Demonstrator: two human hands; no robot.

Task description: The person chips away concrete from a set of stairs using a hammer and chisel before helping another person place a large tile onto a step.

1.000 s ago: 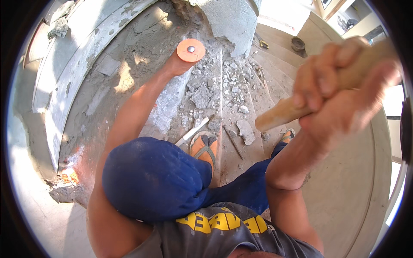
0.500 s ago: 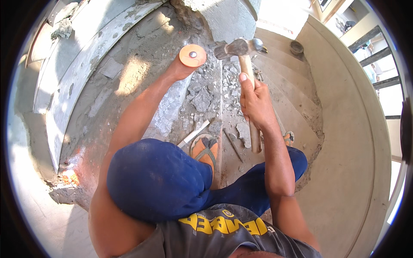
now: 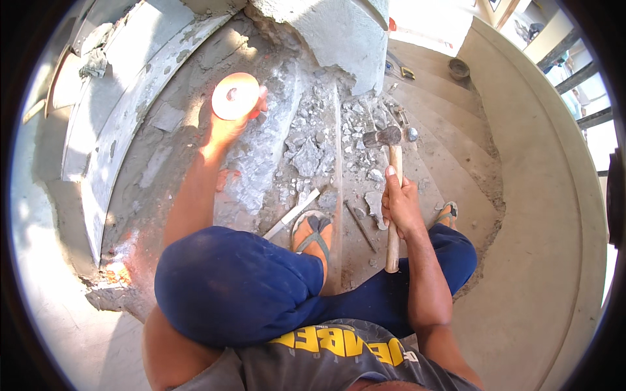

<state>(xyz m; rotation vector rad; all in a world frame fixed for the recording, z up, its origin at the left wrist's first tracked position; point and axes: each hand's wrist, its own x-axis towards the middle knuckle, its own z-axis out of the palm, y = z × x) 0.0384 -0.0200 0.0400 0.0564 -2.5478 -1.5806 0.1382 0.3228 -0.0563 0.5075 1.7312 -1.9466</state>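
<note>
My left hand point(image 3: 226, 128) is closed around the grip under a round orange guard, which looks like that of a guarded chisel point(image 3: 225, 107). The guard hides most of the fingers and the blade. It is over the rough grey cement at the left, beside the broken whitish strip point(image 3: 257, 166). In my right hand point(image 3: 402, 205) is a hammer point(image 3: 393, 244), gripped midway along its wooden handle. Its dark metal head is above the rubble point(image 3: 306, 156) on the right, apart from the chisel.
A pale flat strip point(image 3: 291, 214) and a thin dark rod point(image 3: 360, 226) lie near my sandalled foot point(image 3: 313, 238). A broken concrete block point(image 3: 326, 39) stands ahead. Curved steps point(image 3: 443, 98) and a curving low wall point(image 3: 541, 163) run along the right, with a small bowl point(image 3: 458, 68) near the wall.
My left hand has moved left and slightly nearer with the chisel, out into sunlight. The hammer has come down and toward me in my right hand.
</note>
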